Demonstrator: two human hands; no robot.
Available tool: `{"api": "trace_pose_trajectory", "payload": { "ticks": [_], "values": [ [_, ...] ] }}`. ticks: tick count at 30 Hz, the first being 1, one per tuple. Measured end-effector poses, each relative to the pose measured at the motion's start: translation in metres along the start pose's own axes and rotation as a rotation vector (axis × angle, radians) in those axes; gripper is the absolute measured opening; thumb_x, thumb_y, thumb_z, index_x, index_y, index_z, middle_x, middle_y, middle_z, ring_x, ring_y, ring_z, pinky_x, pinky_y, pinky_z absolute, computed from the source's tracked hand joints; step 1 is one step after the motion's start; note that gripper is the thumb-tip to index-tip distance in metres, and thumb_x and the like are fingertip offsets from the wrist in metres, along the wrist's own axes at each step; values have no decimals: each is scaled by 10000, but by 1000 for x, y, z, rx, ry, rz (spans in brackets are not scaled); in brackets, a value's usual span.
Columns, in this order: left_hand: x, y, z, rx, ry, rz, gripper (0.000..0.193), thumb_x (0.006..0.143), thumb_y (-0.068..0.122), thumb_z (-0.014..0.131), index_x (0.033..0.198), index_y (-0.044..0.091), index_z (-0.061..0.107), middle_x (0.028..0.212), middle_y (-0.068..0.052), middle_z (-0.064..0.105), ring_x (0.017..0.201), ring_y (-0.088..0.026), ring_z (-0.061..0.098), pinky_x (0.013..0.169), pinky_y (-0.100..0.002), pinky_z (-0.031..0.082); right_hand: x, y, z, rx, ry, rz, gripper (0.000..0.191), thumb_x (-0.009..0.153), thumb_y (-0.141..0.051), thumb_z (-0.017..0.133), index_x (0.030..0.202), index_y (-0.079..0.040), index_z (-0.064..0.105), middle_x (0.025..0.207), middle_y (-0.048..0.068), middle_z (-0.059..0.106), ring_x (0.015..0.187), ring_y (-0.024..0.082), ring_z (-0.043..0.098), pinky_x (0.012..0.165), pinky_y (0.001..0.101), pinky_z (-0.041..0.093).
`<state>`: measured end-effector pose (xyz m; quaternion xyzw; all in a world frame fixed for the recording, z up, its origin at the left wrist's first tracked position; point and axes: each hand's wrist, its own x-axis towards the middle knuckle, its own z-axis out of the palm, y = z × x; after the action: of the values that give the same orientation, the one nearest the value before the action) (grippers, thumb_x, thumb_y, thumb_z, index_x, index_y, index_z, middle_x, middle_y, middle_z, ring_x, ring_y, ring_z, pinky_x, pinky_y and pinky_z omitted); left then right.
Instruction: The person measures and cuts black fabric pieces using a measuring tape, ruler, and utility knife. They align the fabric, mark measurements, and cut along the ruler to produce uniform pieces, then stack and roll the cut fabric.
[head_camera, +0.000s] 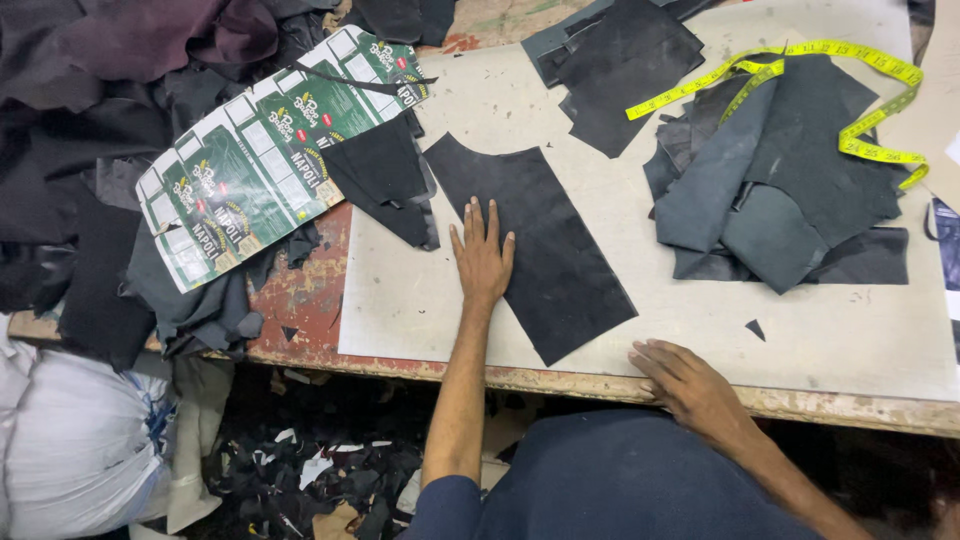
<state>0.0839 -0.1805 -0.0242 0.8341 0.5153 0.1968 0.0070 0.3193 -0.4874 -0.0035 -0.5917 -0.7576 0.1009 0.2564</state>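
On black cutout (545, 250), flat left hand (482, 258)

From my seat, the yellow measuring tape (800, 60) hides part of its loop behind the grey fabric pile (770, 190) near the tabletop's far right corner, and a dark cloth heap (120, 60) runs off the picture's top and left edges. The black cutouts (620, 60) at the far edge are clipped at the top, and my right hand (695, 385) curls its fingertips over the near edge, so I can't see what they touch.
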Motion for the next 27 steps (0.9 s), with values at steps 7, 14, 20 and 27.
{"api": "trace_pose_trajectory", "payload": {
  "ticks": [7,14,20,27],
  "values": [
    [-7,30,8,24,-3,12,683,1042,440,492,1630,148,304,1699,-173,227,1569,-332,218,1237,-601,142,-96,33,-52,110,-48,190,245,886,-207,720,1116,-128,741,1154,17,751,969,216,756,783,320,634],
    [-23,71,11,36,14,60,685,1043,434,459,1635,115,328,1699,-211,242,1565,-352,233,1218,-644,154,-168,71,-86,61,10,136,316,877,-139,702,1186,-75,714,1204,93,738,1014,275,743,799,358,619],
    [-30,92,6,0,11,90,671,1049,424,441,1634,114,327,1701,-209,245,1564,-365,238,1217,-650,151,-208,137,-135,-212,168,299,316,981,-199,673,1275,-83,670,1270,125,697,1121,271,709,847,357,622],
    [-26,92,2,32,14,91,675,1042,422,437,1633,114,325,1698,-207,247,1562,-360,228,1216,-645,143,-203,252,-251,-26,587,908,439,930,-92,705,1349,2,615,1310,222,623,1069,345,676,850,424,573]
  ]
}}
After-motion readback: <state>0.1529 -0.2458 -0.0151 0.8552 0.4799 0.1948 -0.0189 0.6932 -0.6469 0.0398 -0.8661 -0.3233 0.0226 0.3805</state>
